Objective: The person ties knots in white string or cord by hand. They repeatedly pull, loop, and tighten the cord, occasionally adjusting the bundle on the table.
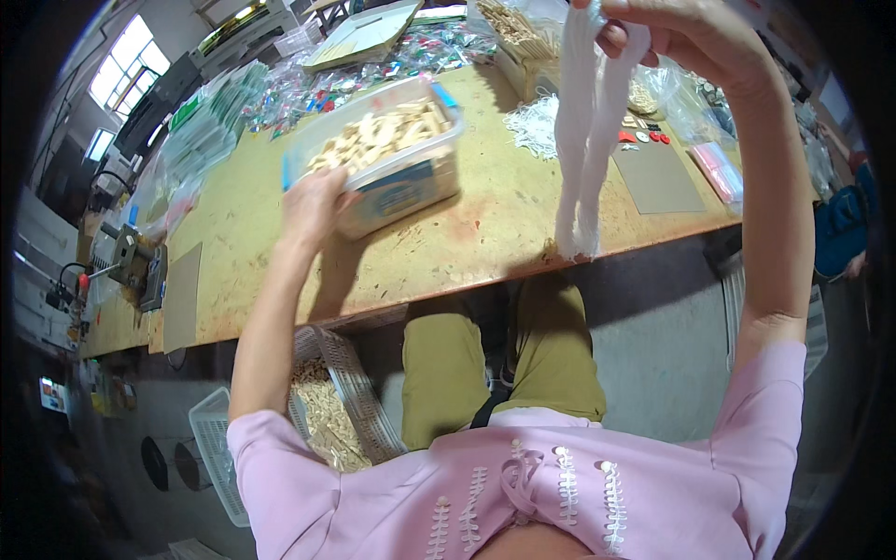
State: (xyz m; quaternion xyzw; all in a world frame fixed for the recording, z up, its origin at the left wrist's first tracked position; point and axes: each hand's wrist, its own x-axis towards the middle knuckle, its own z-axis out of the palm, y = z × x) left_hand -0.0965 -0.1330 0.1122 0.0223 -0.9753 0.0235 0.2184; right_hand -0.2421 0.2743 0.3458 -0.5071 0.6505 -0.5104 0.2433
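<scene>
With my left hand (318, 203) I grip the near left corner of a clear plastic tub (420, 171), which holds many small pale wooden pieces (381, 136). The tub is over the table, and its left end looks blurred. My right hand (651, 35) is raised at the top right, its fingers closed on a hank of white yarn (581, 147) that hangs down in long loops towards the table's front edge. A pile of white string (533, 126) lies on the table left of the yarn. To the yarn's right are a grey cardboard sheet (658, 178) and small red and black parts (654, 137).
Bagged coloured parts (336, 80) and stacked clear bags (217, 119) cover the table's back left. A metal hand press (136, 262) stands at the left. Below the front edge is a plastic crate (353, 392) of wooden pieces. Part of another person (847, 217) shows at far right.
</scene>
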